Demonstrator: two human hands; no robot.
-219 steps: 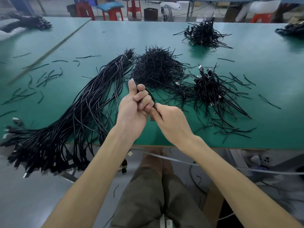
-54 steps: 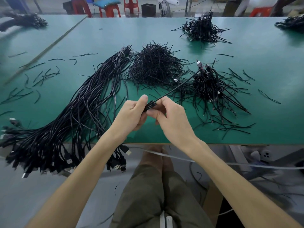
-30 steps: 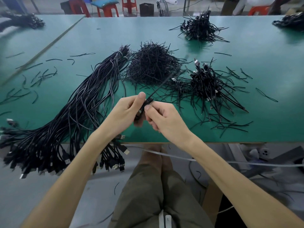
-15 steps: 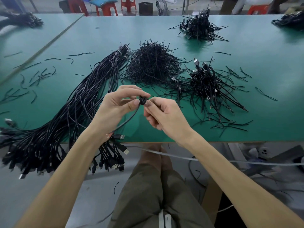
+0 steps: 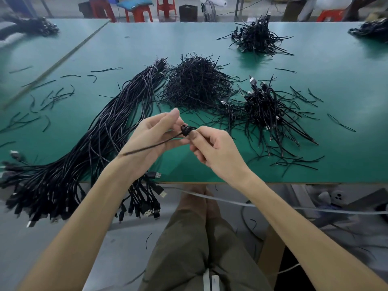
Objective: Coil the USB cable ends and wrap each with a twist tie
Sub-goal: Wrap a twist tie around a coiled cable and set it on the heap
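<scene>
Both hands meet on one small black cable coil [image 5: 185, 130], held above the near edge of the green tabletop [image 5: 315, 59], just in front of the heap of twist ties [image 5: 197, 82]. The left hand [image 5: 155, 135] pinches the coil from the left, forefinger raised and nearly straight above it. The right hand [image 5: 212, 148] has its grip closed on the coil's right side between thumb and forefinger, the other fingers curled under. The coil is too small and dark to tell how many turns it has or whether a tie is already round it. One thin black strand [image 5: 151, 146] runs from the coil down across the left palm to the wrist; I cannot tell whether it is cable or tie.

Left of the heap lies one long bundle of USB cables [image 5: 100, 139], its plugs hanging over the tabletop's near edge, some of them blurred. Right of the heap sits one tangled pile of tied cables [image 5: 266, 106], plugs poking out. Behind the heap and to the right is a second such pile [image 5: 256, 36]. A third dark pile [image 5: 371, 30], far right of the heap, is cut off by the frame. Loose ties [image 5: 52, 97] are scattered well left of the heap.
</scene>
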